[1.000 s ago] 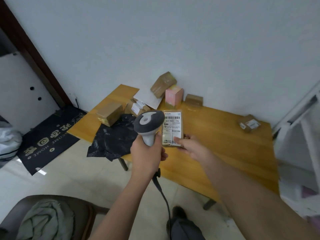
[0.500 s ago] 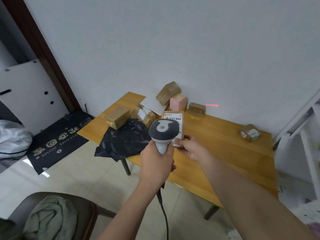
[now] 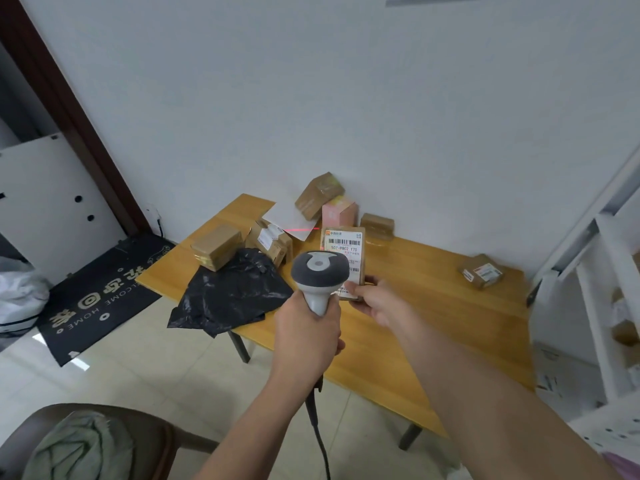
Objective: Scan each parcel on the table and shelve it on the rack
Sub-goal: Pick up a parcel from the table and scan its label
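A scanner point(image 3: 319, 271) is gripped by the left hand point(image 3: 308, 336), whose fingers are curled round its pale handle; the grey head is raised above the fist and its cable point(image 3: 317, 431) hangs down below the wrist. A flat parcel point(image 3: 343, 252) is held upright by the right hand point(image 3: 375, 299), just right of and beyond the scanner head. It is pinched at its lower edge: the thumb point(image 3: 351, 289) lies on the labelled front face, while the remaining fingers are hidden behind it. The label with its barcode is turned toward the camera, and its lower left part is covered by the scanner head. A red laser line point(image 3: 301, 229) is seen left of the parcel, falling on a white envelope point(image 3: 289, 218) rather than on the barcode.

The parcel is held above the table point(image 3: 433, 306). At the far side of the table, a tilted brown box point(image 3: 319, 195), a pink box point(image 3: 338, 213) and a small brown box point(image 3: 376, 225) are grouped by the wall. To the left lie a labelled box point(image 3: 272, 239), a taped box point(image 3: 216, 247) and a black bag point(image 3: 232, 294), which droops over the near edge. One labelled parcel point(image 3: 482, 276) lies apart at the far right. A white rack point(image 3: 609, 306) stands at the right.
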Action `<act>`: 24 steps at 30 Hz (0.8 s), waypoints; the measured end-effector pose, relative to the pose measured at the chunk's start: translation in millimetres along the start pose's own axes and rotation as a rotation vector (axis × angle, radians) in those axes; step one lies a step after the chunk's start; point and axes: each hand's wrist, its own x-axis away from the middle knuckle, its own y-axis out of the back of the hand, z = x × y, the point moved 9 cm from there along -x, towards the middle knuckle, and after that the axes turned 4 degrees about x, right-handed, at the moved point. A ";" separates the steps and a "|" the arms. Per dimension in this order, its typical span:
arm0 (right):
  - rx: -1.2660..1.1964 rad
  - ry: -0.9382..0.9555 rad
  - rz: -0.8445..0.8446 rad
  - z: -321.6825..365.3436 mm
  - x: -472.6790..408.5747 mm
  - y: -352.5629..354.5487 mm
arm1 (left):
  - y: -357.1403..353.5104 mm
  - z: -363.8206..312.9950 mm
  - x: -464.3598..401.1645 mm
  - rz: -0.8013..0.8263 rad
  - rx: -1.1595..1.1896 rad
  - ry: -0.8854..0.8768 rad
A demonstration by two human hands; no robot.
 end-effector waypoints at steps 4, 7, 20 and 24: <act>-0.013 -0.016 -0.004 -2.6 -5.1 11.9 | -11.8 -9.3 2.4 -0.002 -0.027 -0.018; -0.030 -0.032 -0.014 -4.8 -9.7 21.3 | -20.2 -13.7 6.0 0.005 0.002 0.003; -0.052 -0.070 -0.047 -8.9 -22.9 61.5 | -52.8 -19.4 12.6 0.000 0.039 0.043; -0.056 -0.072 -0.041 -8.2 -25.4 71.0 | -63.5 -17.8 13.0 0.010 0.064 0.057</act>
